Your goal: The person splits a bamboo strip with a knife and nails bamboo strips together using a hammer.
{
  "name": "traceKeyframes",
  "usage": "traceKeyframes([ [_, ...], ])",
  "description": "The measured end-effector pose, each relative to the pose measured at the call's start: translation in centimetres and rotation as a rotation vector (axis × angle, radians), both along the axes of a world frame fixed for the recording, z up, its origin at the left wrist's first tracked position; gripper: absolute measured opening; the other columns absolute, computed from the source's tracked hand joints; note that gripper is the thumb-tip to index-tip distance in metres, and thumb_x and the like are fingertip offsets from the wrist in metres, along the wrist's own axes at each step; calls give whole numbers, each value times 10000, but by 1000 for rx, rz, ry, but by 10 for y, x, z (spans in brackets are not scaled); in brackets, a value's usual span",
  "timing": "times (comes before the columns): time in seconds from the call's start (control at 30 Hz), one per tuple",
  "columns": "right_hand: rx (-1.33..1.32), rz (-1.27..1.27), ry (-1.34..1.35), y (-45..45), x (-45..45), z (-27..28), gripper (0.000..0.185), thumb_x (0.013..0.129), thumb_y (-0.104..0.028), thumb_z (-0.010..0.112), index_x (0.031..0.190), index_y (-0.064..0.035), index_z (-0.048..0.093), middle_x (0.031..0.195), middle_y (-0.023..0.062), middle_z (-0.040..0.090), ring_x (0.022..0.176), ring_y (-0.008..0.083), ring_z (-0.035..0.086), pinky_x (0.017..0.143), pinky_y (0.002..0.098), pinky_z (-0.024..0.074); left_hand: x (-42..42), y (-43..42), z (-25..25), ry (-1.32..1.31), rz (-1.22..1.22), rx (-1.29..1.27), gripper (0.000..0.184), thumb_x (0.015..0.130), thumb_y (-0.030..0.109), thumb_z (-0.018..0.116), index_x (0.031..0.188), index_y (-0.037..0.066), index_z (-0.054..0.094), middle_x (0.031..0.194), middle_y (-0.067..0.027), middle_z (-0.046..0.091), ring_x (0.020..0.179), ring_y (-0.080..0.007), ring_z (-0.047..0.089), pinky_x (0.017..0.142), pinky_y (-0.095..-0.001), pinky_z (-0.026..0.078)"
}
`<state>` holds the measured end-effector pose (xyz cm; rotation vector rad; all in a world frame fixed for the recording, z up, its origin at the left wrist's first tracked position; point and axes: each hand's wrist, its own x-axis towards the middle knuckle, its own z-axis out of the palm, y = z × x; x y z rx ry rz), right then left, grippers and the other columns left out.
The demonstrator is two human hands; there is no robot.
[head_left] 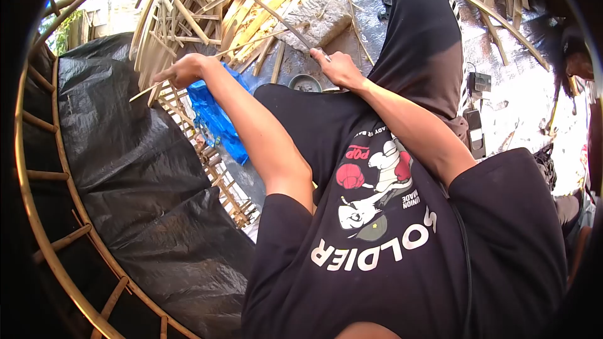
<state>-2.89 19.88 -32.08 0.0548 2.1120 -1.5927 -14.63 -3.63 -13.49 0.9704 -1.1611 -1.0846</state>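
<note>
Fingers wrapped round the knife (pixel 290 28) handle: that's the right hand (pixel 341 70), just nearside of the stone block (pixel 328 22)! Left hand (pixel 183 71) pinches a thin strip (pixel 146 91), left of the block. Strip-trimming, seemingly; next move calls for a steady blade.

crumpled black plastic sheet (pixel 151 169) beside curved, runged brown bamboo frame (pixel 47 176); crumpled blue plastic sheet (pixel 217 125); small black boxy device (pixel 480 82) near black oblong device (pixel 475 135), both on shiny silvery floor sheet (pixel 505 110).
</note>
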Motion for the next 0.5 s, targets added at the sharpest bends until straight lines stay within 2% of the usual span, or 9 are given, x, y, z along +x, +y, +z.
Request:
traceKeyframes([
  [0.03,22,-32,-1,1,-4,0,828,933,-634,453,759,149,659,762,370,622,848,495,656,814,494,509,2,0,0,60,-50,-6,776,949,694,400,761,-50,519,765,-166,546,669,-309,586,593,-438,545],
  [0.07,12,-2,6,3,-2,0,830,928,-637,455,777,153,661,765,368,625,844,498,655,816,495,507,-2,1,0,176,-15,31,690,939,721,379,710,71,405,673,-71,430,531,-194,450,437,-339,448],
  [0.1,2,-1,13,1,1,3,830,928,-637,455,777,153,661,765,368,625,844,498,655,816,495,507,9,0,1,110,-260,53,653,915,761,370,707,147,291,589,-14,354,464,-125,362,373,-288,320],
  [0.17,-56,8,-130,1,-2,8,826,933,-629,452,764,152,659,754,373,617,845,499,652,816,498,505,20,11,5,131,-367,61,648,905,784,348,714,175,236,534,18,292,433,-100,286,388,-243,260],
  [0.3,-48,29,-49,4,1,17,812,944,-610,456,738,151,653,715,358,613,764,483,661,757,499,513,28,1,-3,166,-336,55,618,919,775,318,741,189,238,522,29,254,438,-111,262,404,-237,283],
  [0.37,-68,17,-48,3,3,25,803,947,-609,461,722,138,653,668,338,606,722,479,657,737,503,514,29,0,-3,134,-261,117,630,911,786,324,747,181,268,553,25,293,490,-117,330,447,-253,361],
  [0.43,-85,141,49,1,2,35,792,943,-627,454,747,107,678,715,336,626,729,468,664,744,512,514,27,-6,-6,134,-219,85,655,903,797,309,716,174,228,546,5,288,456,-143,352,407,-277,293],
  [0.5,-101,203,35,-3,2,28,789,936,-645,449,784,88,698,767,336,645,743,461,672,751,517,516,26,-7,-6,177,-200,133,666,905,773,377,697,145,300,578,-18,354,457,-149,363,401,-304,352],
])
